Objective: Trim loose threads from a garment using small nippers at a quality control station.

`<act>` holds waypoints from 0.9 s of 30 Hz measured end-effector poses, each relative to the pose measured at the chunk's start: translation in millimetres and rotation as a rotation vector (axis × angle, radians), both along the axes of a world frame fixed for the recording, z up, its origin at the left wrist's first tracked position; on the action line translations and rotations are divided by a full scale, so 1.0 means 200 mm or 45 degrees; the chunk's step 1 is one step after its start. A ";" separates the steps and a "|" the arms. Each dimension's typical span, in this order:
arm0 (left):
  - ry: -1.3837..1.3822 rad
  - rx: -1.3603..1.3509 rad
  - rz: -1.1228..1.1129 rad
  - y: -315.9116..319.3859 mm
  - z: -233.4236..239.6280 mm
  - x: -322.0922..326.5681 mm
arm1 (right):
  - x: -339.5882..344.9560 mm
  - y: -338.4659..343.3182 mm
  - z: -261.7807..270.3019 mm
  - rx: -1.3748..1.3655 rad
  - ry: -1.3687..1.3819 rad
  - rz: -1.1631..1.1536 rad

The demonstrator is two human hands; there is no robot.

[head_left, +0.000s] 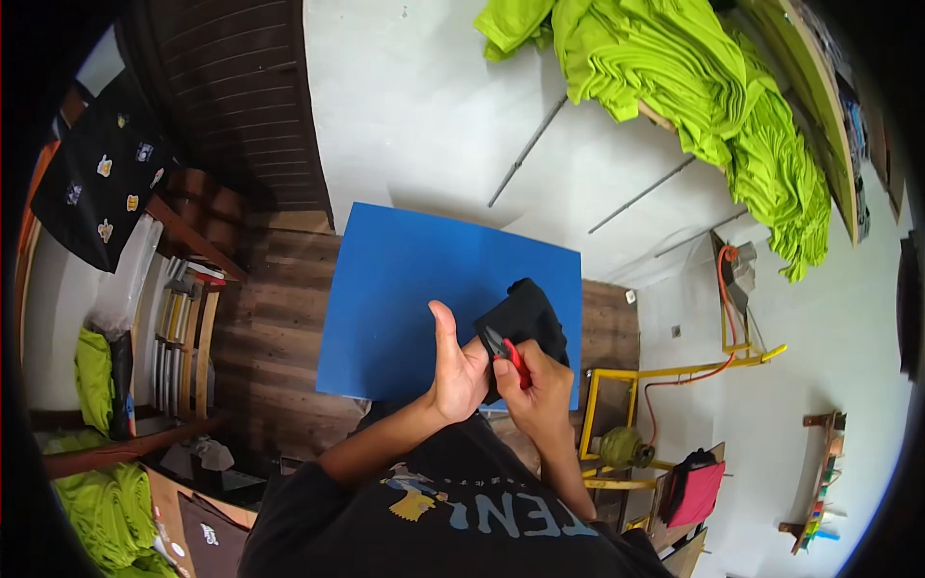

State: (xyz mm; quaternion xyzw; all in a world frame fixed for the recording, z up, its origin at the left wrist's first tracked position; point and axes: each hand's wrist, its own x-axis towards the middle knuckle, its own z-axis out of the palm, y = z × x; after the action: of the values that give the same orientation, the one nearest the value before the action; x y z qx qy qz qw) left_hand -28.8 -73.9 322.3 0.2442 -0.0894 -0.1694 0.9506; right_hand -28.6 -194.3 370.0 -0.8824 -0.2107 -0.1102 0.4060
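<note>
A piece of black fabric [531, 311] is bunched above the right part of a blue tabletop [412, 289]. My left hand [460, 368] is at the fabric's near left edge, thumb raised and apart; its other fingers are partly hidden at the cloth, which they appear to hold. Red-handled thread snips [514, 359] are gripped in my right hand [542, 386]. Their dark blades point up and left, lying against the fabric's edge close to my left fingers. Whether the blades touch a thread is too small to tell.
Lime-green garments [650, 65] hang in a thick stack on a wall rack at upper right. A yellow metal frame [592, 404] with an orange hose stands right of the table. Shelving [206, 347] is at left. A dark slatted door [231, 94] is beyond.
</note>
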 end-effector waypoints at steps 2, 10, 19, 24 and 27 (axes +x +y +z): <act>-0.187 -0.060 -0.065 0.03 0.00 0.01 | -0.01 0.02 0.00 0.015 0.043 -0.005; 0.227 -0.040 -0.016 0.04 -0.02 -0.02 | -0.04 0.07 -0.07 0.069 0.106 -0.090; 0.144 -0.134 -0.005 0.03 -0.11 0.00 | 0.01 0.03 -0.20 0.820 0.818 -0.159; 0.298 0.000 0.243 0.04 -0.17 -0.03 | 0.05 0.05 -0.34 1.278 0.628 0.047; 0.325 0.305 0.359 0.05 -0.18 -0.03 | 0.16 -0.07 -0.37 1.353 0.372 -0.060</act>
State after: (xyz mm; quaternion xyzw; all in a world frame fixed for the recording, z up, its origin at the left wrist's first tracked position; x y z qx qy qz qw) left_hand -34.6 -64.4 287.2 0.3421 0.0873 -0.0739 0.9327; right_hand 2.8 -208.0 296.9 -0.5665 -0.0478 -0.0870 0.8180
